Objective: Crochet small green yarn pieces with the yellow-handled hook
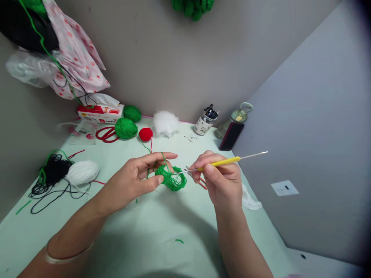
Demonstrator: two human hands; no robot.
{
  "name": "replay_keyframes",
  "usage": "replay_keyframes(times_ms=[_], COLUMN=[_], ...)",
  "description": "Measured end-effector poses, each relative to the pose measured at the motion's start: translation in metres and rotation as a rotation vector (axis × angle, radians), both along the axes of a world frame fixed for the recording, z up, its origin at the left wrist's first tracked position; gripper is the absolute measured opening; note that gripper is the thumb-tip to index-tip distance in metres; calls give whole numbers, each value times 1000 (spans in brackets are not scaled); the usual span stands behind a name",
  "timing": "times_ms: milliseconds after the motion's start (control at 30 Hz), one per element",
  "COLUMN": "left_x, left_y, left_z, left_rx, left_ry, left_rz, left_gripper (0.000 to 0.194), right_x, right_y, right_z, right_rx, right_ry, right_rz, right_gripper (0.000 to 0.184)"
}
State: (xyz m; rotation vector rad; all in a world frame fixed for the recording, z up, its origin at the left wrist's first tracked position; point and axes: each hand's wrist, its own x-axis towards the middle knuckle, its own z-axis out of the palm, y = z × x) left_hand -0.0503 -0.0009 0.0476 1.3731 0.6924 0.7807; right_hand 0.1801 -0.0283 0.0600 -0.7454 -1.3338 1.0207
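Note:
My left hand (139, 172) pinches the near left edge of a green crocheted piece (175, 181), an open lacy ring held above the table. Green yarn (165, 159) runs up over its outstretched index finger. In my right hand (218, 177) is a crochet hook (224, 162) with a yellow grip and a metal hook at each end. The hook's left end reaches into the green piece. Behind the right hand, partly hidden, are small scissors (203, 183) with red-orange handles.
Along the back stand green yarn balls (126, 128), a red ball (145, 134), white stuffing (165, 123), red-handled scissors (107, 134), a tissue box (101, 114), a pen cup (205, 122), a bottle (228, 123) and a phone (232, 136). Black yarn (55, 170) and white yarn (83, 172) lie left.

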Motion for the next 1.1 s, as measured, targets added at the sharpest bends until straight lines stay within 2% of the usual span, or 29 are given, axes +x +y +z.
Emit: replay_keyframes(times_ms=[133, 400, 667, 867, 1100], left_x=[2, 8, 13, 13, 13], left_y=[1, -3, -1, -2, -5], left_z=[-5, -5, -4, -1, 1], left_rx=[-79, -147, -188, -230, -251], left_ry=[-93, -198, -266, -273, -306], left_rz=[-76, -93, -101, -78, -78], left_gripper=[43, 37, 26, 28, 27], right_x=[-2, -7, -11, -12, -12], right_y=[2, 4, -3, -5, -4], right_z=[2, -3, -4, -2, -4], right_rx=[-32, -96, 63, 144, 168], right_ry=[55, 104, -23, -31, -59], right_rz=[25, 15, -166, -137, -144], right_gripper=[11, 12, 13, 13, 14])
